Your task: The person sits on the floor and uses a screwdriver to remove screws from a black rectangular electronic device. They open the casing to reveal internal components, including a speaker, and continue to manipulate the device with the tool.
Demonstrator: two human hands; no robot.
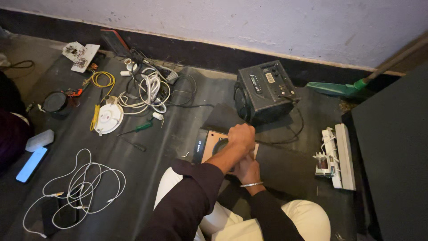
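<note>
Left hand [241, 135]: fisted, its grip closed on something at the top of the speaker panel; what it clasps is hidden by the knuckles.
Right hand [246, 170]: lower, partly under the left forearm, pressed to the panel's near edge; whether its grip is open or closed I cannot tell.
Speaker panel [213, 145]: flat tan board with a dark round opening, lying on the floor between the person's knees and the black speaker box [264, 92].
Risk, slip: as I judge it, a hard push from the fist could skid the thin board across the smooth dark floor [169, 147].
Risk, snag: the black cable [298, 129] loops just beside the panel and could catch a wrist.
Risk, tool: the green-handled screwdriver [139, 128] lies well apart, an awkward reach.
Materials: box is matte black and boxy; white coiled wire [84, 183] is thin and limp; white round fitting [108, 117] is hard plastic.
</note>
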